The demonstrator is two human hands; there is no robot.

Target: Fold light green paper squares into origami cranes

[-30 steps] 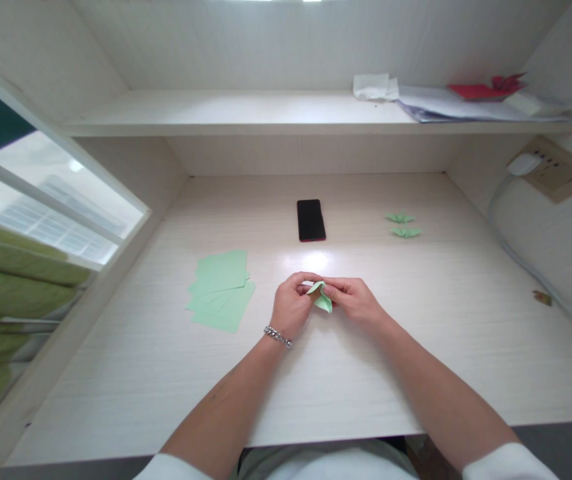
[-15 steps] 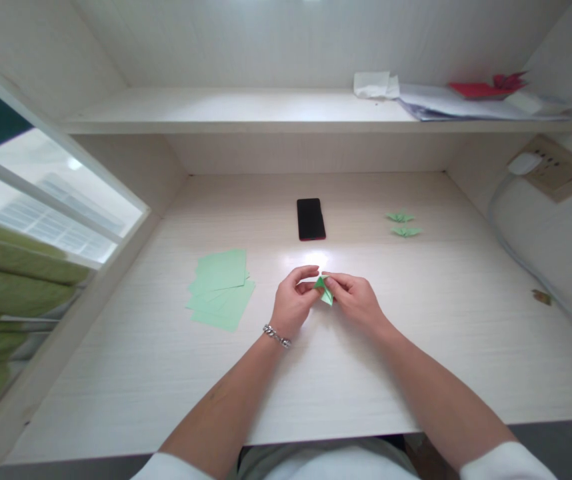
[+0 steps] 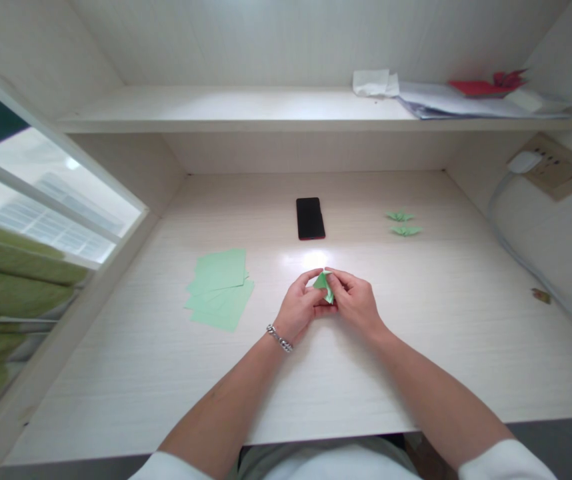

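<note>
Between my two hands is a small green folded paper (image 3: 323, 281), pinched over the middle of the desk. My left hand (image 3: 300, 303) grips its left side, thumb on the near face and fingers behind. On the right side, my right hand (image 3: 357, 299) pinches it with thumb and forefinger. Parts of the paper are covered by my fingers. To the left lies a loose stack of green paper sheets (image 3: 221, 290). Two folded green paper cranes (image 3: 400, 216) rest one before the other at the back right.
A black phone (image 3: 311, 219) lies behind my hands. A shelf (image 3: 216, 110) above holds papers (image 3: 456, 100) and a red folded item (image 3: 509, 79). A white plug (image 3: 525, 162) with its cable is at the right wall; a small brown scrap (image 3: 541, 295) lies below.
My left hand has shifted slightly right, closer to my right hand, and its fingers have moved around the folded paper. The paper has turned a little. Other things stay where they were.
</note>
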